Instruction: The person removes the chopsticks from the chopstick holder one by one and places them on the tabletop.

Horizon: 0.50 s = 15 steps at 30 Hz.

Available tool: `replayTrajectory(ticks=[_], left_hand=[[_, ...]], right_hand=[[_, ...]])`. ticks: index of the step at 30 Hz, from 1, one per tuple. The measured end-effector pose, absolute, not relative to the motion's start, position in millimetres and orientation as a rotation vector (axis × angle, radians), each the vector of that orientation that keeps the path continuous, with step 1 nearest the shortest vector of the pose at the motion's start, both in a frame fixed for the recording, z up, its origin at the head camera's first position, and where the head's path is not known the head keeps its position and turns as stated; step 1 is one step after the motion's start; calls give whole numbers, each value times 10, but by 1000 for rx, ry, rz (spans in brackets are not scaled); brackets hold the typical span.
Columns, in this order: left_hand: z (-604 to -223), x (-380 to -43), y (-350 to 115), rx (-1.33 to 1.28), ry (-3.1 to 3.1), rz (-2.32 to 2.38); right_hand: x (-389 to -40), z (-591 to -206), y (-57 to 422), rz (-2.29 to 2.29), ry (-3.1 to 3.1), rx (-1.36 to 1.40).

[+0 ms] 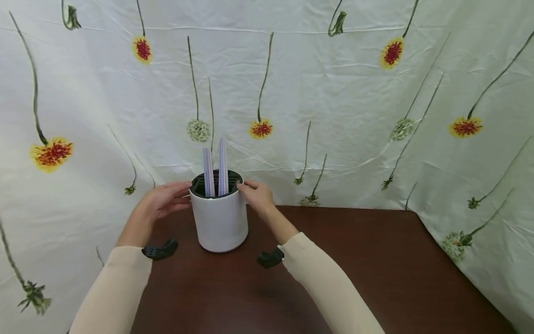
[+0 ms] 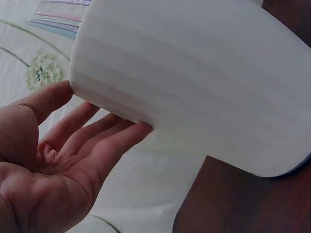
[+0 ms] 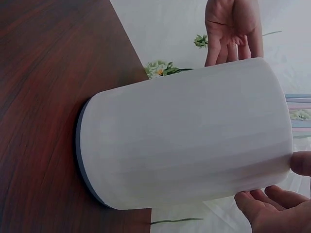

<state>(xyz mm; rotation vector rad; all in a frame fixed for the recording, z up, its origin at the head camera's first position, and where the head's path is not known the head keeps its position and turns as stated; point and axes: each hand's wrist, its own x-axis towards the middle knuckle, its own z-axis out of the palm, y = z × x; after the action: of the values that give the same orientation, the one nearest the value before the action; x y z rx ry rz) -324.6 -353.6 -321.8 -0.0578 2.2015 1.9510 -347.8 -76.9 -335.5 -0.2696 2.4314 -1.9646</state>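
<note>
A white oval knife holder [image 1: 219, 222] with a black slotted top [image 1: 235, 178] stands upright on the dark wooden table. Two bundles of pale striped strips [image 1: 223, 167] rise out of its slots. My left hand [image 1: 168, 197] is at its left side near the rim. In the left wrist view that hand's extended fingers [image 2: 116, 143] touch the white wall, and the palm is apart from it. On the opposite side, my right hand [image 1: 258, 197] grips the upper edge, thumb on the rim and fingertips [image 3: 245, 199] against the wall.
The reddish-brown table [image 1: 342, 264] extends toward me and to the right, with a corner at the back right. Behind it hangs a white flower-printed cloth [image 1: 333, 93], close behind the holder. Dark bands [image 1: 160, 250] circle both wrists.
</note>
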Motion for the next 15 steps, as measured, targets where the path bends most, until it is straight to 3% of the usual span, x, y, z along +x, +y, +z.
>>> replayTrajectory(ticks=[15], left_hand=[[-3323, -3181, -2734, -16, 2223, 2044]], right_hand=[[-3397, -3354, 96, -2100, 2167, -258]])
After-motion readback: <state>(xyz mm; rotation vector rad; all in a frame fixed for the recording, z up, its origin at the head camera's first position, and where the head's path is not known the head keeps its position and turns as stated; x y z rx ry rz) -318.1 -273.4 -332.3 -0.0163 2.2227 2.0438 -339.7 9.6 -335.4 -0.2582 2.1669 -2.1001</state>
